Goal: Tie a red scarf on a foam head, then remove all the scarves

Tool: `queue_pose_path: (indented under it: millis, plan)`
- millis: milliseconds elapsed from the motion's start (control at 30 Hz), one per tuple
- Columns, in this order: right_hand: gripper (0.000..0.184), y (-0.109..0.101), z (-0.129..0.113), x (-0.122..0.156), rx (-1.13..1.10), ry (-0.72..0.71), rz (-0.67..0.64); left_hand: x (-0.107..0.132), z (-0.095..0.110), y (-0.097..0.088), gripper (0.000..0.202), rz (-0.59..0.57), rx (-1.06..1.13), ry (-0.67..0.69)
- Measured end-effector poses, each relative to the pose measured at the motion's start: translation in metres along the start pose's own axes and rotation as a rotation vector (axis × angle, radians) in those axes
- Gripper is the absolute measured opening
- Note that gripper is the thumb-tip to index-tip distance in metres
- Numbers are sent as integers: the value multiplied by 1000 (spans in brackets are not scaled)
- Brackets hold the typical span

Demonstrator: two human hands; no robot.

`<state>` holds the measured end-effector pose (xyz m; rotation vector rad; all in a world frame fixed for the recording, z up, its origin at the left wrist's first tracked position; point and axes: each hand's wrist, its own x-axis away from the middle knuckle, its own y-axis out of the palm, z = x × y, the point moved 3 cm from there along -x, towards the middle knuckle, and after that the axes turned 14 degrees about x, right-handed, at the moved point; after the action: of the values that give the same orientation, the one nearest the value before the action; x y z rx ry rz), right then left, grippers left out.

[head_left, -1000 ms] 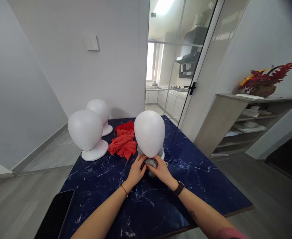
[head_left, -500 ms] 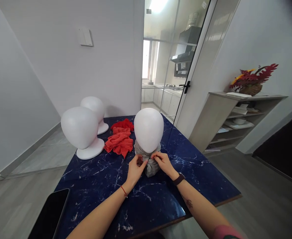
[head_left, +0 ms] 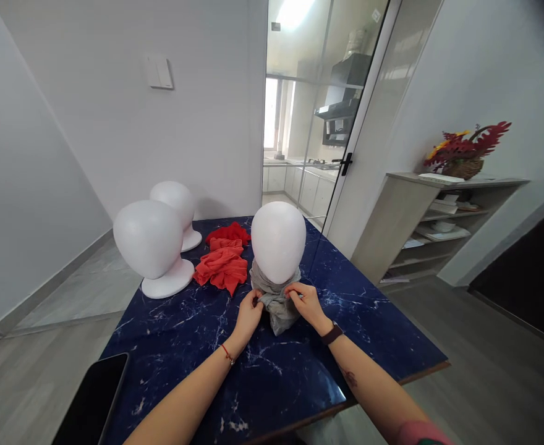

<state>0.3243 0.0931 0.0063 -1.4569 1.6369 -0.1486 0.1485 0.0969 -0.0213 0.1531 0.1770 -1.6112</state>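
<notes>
A white foam mannequin head [head_left: 278, 241] stands on the dark blue marble table [head_left: 276, 371] right in front of me. A grey cloth [head_left: 277, 304] is wrapped round its neck and hangs down in front. My left hand [head_left: 248, 311] pinches the cloth at its left side. My right hand [head_left: 302, 299] pinches the same cloth at the right. Both hands are closed on the fabric just below the head's chin.
Two more white mannequin heads [head_left: 151, 242] [head_left: 174, 201] stand at the table's left. Red cloths [head_left: 223, 266] lie between them and the middle head. A black phone [head_left: 93, 402] lies at the near left corner. A shelf with a flower basket [head_left: 462, 154] stands at the right.
Both hands have moved up from the cloth bundle at the base and apart, now pinching the cloth on either side of the neck. The view has shifted slightly.
</notes>
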Motion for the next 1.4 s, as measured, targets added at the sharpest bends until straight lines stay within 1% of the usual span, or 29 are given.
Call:
queue_pose_path:
  millis: [33,133,233,300,400,500,567,633,733,800,867,967,1000,1100,1133,1200,1233,1300,1333,1400]
  plan:
    - [25,0,0,0,-11,-1,-8,-1,-1,-1,5,4,4,-8]
    - [24,0,-2,0,-82,15,-20,1,2,-1,10,6,-13,-1]
    - [24,0,-3,1,-134,33,2,4,8,1,12,-39,-126,51]
    - [24,0,-1,1,-116,53,40,6,10,2,13,-57,-207,87]
    - [24,0,5,1,-56,103,93,6,9,-2,15,4,-234,100]
    - [24,2,8,1,-9,120,83,5,6,-5,18,54,-198,72]
    - [25,4,6,1,4,83,36,5,5,-4,27,23,-156,81]
    - [25,5,2,1,22,2,-24,5,6,-3,33,-13,-139,97]
    - [21,5,-6,1,80,-131,-110,4,6,-2,26,-16,-171,78]
    - [21,5,-8,1,133,-182,-128,5,7,-2,17,2,-185,55]
    - [30,4,-8,1,172,-202,-107,6,8,-2,7,4,-213,48]
    - [37,3,-3,1,180,-188,-35,8,13,0,20,-24,-297,90]
    - [38,3,-2,1,175,-179,-11,10,16,0,21,-37,-324,116]
    - [39,4,1,2,158,-166,46,15,23,3,13,-77,-385,179]
    - [39,5,1,2,155,-167,55,17,24,4,18,-101,-406,180]
    - [40,7,1,3,153,-174,58,20,25,5,27,-148,-458,163]
    - [40,8,0,3,156,-178,53,21,25,6,25,-162,-483,156]
    - [41,9,0,4,170,-182,37,21,25,6,12,-169,-518,154]
    - [41,10,0,4,180,-183,32,21,24,6,10,-171,-525,160]
    - [41,10,2,3,203,-170,36,21,23,7,15,-204,-534,173]
